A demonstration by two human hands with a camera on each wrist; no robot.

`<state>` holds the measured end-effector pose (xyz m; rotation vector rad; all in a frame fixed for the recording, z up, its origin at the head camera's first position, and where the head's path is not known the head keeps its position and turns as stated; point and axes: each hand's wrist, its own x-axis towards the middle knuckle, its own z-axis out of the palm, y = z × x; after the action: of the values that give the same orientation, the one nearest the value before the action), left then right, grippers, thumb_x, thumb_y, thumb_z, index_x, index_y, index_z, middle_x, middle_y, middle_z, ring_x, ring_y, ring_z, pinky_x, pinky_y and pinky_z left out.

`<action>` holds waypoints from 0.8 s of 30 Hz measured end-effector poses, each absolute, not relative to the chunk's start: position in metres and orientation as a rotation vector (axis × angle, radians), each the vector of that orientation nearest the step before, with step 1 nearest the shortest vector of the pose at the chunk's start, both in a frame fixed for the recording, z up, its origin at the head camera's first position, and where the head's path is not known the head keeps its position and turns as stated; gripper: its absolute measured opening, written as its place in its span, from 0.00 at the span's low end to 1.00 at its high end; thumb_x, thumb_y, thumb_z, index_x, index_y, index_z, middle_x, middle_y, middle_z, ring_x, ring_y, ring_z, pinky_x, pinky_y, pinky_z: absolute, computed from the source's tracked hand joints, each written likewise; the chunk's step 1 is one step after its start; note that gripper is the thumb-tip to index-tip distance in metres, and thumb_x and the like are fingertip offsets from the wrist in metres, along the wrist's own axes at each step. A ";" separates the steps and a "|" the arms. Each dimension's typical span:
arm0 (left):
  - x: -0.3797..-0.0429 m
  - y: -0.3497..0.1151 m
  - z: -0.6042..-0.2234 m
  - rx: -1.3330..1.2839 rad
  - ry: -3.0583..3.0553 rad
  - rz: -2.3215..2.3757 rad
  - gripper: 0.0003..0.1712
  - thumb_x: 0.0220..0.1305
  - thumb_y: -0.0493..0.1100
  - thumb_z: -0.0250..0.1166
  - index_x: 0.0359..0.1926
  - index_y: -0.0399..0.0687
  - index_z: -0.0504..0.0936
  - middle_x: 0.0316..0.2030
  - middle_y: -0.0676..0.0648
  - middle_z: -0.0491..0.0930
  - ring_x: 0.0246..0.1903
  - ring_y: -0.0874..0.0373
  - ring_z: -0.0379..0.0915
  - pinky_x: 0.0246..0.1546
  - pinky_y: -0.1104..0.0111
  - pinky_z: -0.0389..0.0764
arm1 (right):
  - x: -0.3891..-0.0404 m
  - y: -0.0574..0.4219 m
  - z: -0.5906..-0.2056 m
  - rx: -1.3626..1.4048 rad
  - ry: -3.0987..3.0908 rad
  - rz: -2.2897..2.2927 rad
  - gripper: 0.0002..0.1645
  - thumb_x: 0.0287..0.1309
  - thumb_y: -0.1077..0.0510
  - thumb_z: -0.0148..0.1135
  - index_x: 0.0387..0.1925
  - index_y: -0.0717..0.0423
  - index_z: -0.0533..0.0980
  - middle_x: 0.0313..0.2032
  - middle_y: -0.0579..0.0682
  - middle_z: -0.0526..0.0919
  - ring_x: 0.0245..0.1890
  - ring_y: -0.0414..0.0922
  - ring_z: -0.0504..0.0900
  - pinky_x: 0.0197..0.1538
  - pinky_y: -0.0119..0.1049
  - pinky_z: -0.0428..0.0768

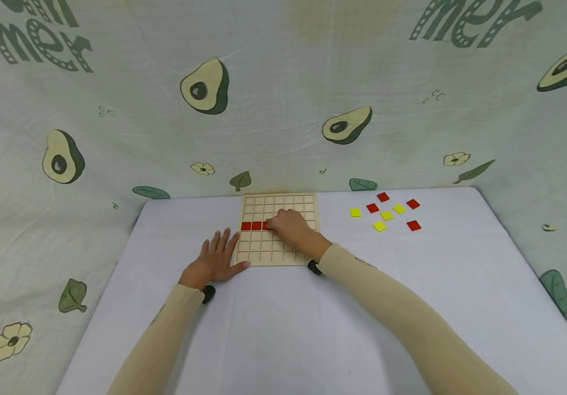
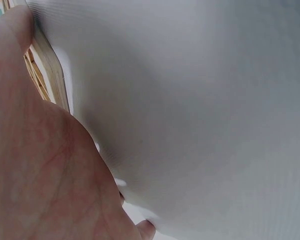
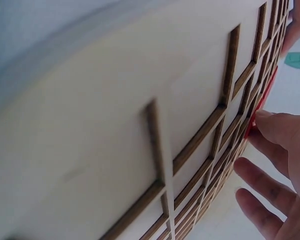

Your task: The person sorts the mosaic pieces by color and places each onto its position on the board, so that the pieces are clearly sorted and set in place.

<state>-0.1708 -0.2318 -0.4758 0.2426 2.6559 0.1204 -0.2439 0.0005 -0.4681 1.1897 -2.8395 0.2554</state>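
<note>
Pinching a red tile (image 1: 264, 226) between thumb and forefinger, my right hand (image 1: 291, 227) sits over the middle of the board (image 1: 263, 255), tips toward 9 o'clock; the other fingers bend loosely, nothing in them. On my remote feed the tile is third in line after two more red tiles (image 1: 257, 226) that begin at the board's 9 o'clock edge. Fingertip grip, probably because the piece is thin and the squares are small.

Left hand (image 1: 216, 263) lies flat at 8 o'clock, fingers straight and spread, gripping nothing; thumb against the board's near corner, likely to stop it sliding. Loose yellow tiles (image 1: 386, 215) and loose red tiles (image 1: 372, 208) scatter flat toward 3 o'clock, presumably for an easy right-side reach.

Edges: at 12 o'clock the board nearly meets the table's (image 1: 273, 329) far edge, backdrop cloth (image 1: 273, 109) right behind, so little give there. Gap at 3 o'clock makes a lane; widest room at 6, between the sleeves (image 1: 387, 299).
</note>
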 end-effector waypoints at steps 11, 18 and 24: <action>-0.170 -0.230 -0.477 0.249 2.653 0.139 0.54 0.77 0.68 0.54 0.85 0.40 0.43 0.84 0.31 0.36 0.82 0.30 0.31 0.79 0.37 0.39 | -0.238 0.013 -0.466 1.201 -2.833 0.291 0.08 0.74 0.60 0.65 0.41 0.51 0.89 0.46 0.50 0.92 0.44 0.52 0.88 0.46 0.46 0.84; -0.169 -0.230 -0.476 0.250 2.652 0.148 0.54 0.78 0.67 0.54 0.85 0.40 0.43 0.84 0.31 0.35 0.82 0.30 0.30 0.80 0.37 0.38 | -0.232 0.042 -0.458 1.128 -2.845 0.246 0.18 0.70 0.57 0.70 0.59 0.50 0.86 0.64 0.49 0.85 0.61 0.51 0.83 0.63 0.48 0.80; -0.171 -0.234 -0.480 0.243 2.659 0.152 0.55 0.77 0.68 0.54 0.85 0.40 0.42 0.84 0.31 0.34 0.82 0.30 0.29 0.79 0.37 0.36 | -0.227 0.081 -0.451 1.014 -2.813 0.275 0.21 0.66 0.57 0.74 0.60 0.53 0.86 0.63 0.52 0.85 0.61 0.53 0.84 0.60 0.49 0.82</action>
<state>-0.1708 -0.2335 -0.4799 0.2432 2.6587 0.1521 -0.2266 0.0812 -0.4506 1.0136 -2.8128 0.2748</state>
